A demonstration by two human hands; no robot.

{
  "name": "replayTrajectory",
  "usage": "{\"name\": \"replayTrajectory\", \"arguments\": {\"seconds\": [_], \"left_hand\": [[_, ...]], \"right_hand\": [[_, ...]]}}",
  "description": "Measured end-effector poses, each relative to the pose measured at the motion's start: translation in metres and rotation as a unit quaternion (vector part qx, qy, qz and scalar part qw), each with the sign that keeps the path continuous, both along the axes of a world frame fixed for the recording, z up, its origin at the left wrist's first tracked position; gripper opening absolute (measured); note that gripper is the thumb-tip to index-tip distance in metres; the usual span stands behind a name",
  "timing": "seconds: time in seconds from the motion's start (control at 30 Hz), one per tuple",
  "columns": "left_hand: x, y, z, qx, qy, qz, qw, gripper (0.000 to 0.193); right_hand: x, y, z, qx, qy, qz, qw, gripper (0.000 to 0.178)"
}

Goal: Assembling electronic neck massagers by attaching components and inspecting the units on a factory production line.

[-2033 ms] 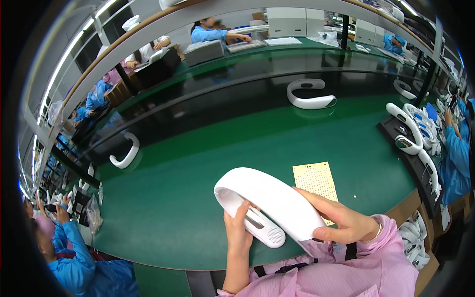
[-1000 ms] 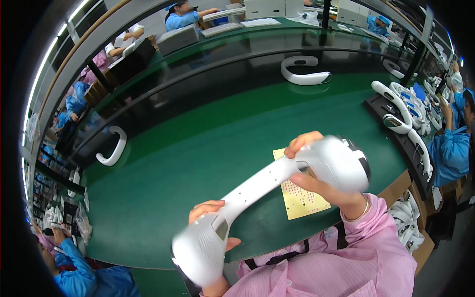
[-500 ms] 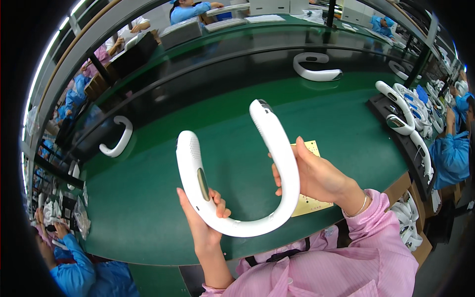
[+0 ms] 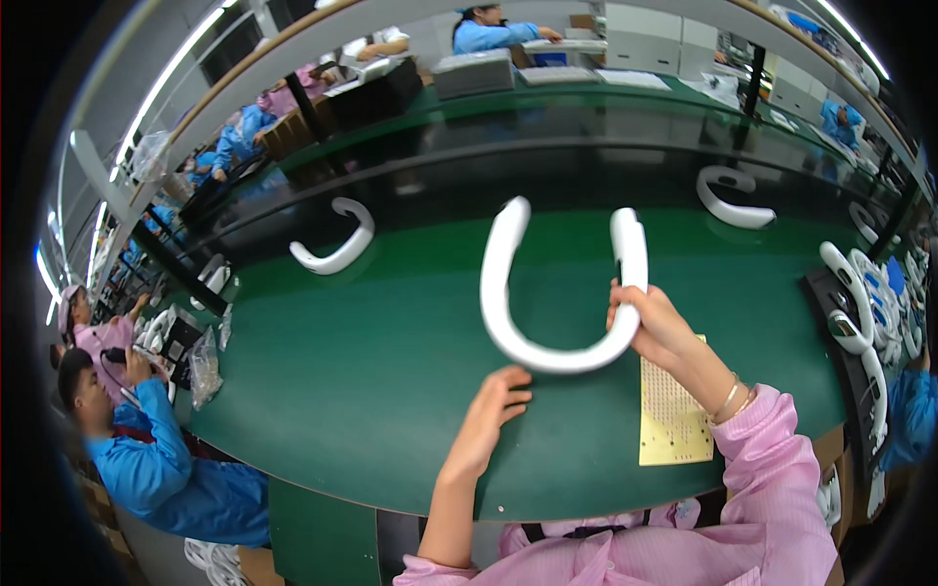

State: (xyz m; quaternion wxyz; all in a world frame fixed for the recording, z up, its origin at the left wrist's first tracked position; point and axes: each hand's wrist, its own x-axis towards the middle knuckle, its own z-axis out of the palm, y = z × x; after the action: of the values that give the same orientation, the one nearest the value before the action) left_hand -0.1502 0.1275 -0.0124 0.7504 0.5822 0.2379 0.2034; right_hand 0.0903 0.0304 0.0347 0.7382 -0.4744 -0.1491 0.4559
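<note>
head view: right hand [image 4: 657, 324] clamped on 1 arm of the white u-shaped device [image 4: 559, 359], which is held up over the green bench [image 4: 332, 391]; left hand [image 4: 487, 420] grips nothing, fingers loosely bent just beside the curve, can't tell if touching. step looks like 1-handed handling; next move calls for a steady right grip

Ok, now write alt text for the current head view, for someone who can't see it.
A person's right hand holds a white U-shaped band by its right side above a green table, while the empty left hand is near its curve. A yellow sheet lies partly hidden by the right wrist, with similar white bands farther back.
</note>
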Motion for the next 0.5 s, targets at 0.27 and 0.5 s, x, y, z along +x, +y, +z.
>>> {"name": "replayTrajectory", "arguments": {"seconds": [0.27,0.5], "left_hand": [[0.002,0.107,-0.04,0.216,0.013,0.094,0.972,0.02],[0.009,0.262,-0.047,0.574,0.24,0.447,0.643,0.037]], "right_hand": [[0.099,0.098,-0.086,-0.163,-0.349,0.027,0.922,0.054],[0.01,0.089,-0.094,-0.155,-0.8,-0.049,0.577,0.042]]}}
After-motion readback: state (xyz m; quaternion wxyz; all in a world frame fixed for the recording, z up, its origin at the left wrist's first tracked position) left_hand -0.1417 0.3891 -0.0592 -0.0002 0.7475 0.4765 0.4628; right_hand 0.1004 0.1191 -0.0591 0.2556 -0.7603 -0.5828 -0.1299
